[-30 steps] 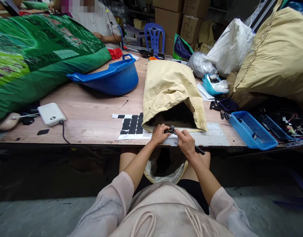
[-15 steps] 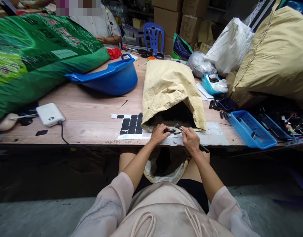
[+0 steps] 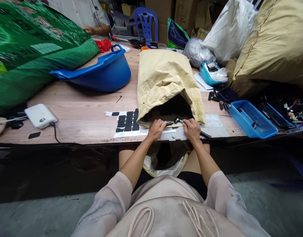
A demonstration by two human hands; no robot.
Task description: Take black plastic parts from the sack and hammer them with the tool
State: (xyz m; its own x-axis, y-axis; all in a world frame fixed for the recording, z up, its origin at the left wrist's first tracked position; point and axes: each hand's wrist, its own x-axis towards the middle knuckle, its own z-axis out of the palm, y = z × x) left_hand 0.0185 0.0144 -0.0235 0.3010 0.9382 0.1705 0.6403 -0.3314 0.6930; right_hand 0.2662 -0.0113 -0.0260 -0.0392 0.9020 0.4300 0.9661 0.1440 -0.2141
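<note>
My left hand (image 3: 155, 129) is closed on a small black part (image 3: 169, 124) at the table's front edge. My right hand (image 3: 192, 129) grips a thin tool (image 3: 203, 134) with a dark handle; its metal tip (image 3: 177, 120) sits just right of the part. Both hands rest at the open mouth of a tan paper sack (image 3: 166, 82) lying on the table. A white sheet with several black square pads (image 3: 128, 121) lies just left of my left hand. A pale flat sheet (image 3: 212, 126) lies under my right hand.
A blue basin (image 3: 102, 70) and a big green sack (image 3: 30, 49) lie at left, a white box with a cable (image 3: 39, 115) in front. A blue tray (image 3: 251, 119) stands right, with large sacks (image 3: 277, 42) behind. Another person (image 3: 84, 14) sits across. A plastic bag (image 3: 166, 164) hangs below the table edge.
The tool in my right hand has pulled away from the black part to the right. The view has tilted, shifting everything slightly left and up.
</note>
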